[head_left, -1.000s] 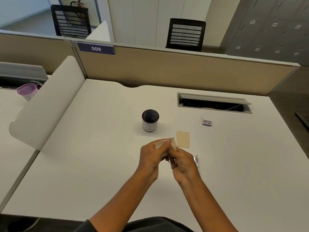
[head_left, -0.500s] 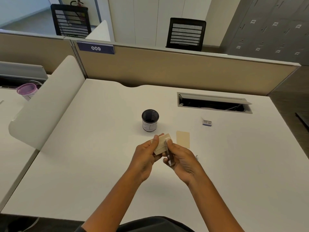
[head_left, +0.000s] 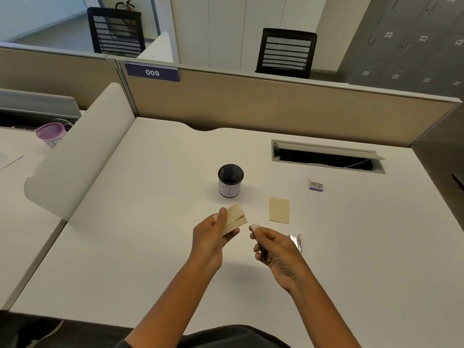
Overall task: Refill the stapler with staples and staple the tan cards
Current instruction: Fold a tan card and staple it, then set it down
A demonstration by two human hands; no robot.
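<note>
My left hand (head_left: 213, 237) pinches two overlapping tan cards (head_left: 234, 218) between thumb and fingers, held above the white desk (head_left: 150, 247). My right hand (head_left: 276, 249) grips a small stapler (head_left: 258, 241), its pale front end pointing up toward the cards with a gap between them. A third tan card (head_left: 279, 210) lies flat on the desk just beyond my right hand. A small box of staples (head_left: 315, 185) sits farther right. A shiny metal piece (head_left: 296, 242) lies on the desk behind my right hand.
A black mesh pen cup (head_left: 230, 180) stands behind the cards. An open cable tray (head_left: 326, 156) is set into the desk at the back right. A curved white divider (head_left: 80, 151) borders the left side; a tan partition (head_left: 251, 104) closes the back.
My hands have separated: the left hand carried the cards to the left, and the right hand drew the stapler away from them toward the right.
</note>
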